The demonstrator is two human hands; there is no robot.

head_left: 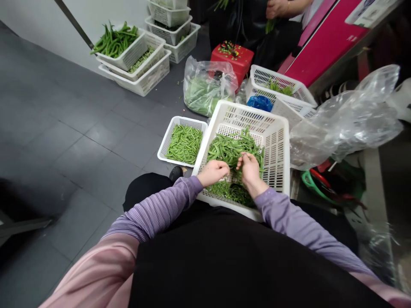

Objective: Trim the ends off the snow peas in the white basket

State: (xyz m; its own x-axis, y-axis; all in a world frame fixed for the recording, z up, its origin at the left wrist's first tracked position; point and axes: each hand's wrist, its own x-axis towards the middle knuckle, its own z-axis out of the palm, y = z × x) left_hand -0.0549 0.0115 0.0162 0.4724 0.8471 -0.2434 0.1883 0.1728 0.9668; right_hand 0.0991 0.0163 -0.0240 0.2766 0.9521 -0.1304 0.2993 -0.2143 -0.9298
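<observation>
A large white slotted basket [276,128] stands close in front of me, tilted in view, with flat green pods [229,147] heaped in its far half. Thin green trimmings [229,191] lie at its near end. My left hand [214,172] is closed in a pinch over the basket's left side. Facing it, my right hand [251,169] is also pinched, just above the pods. Whatever is between the fingers of either hand is too small to make out. Left of the basket, a shallow white tray [162,147] holds many short green pods [184,143].
A clear bag of greens [208,87] and a red stool [239,64] with scraps and scissors stand beyond. Stacked white baskets [146,81] line the wall. Another person's hand [276,8] holds greens at the back. Crumpled clear plastic [346,124] lies right.
</observation>
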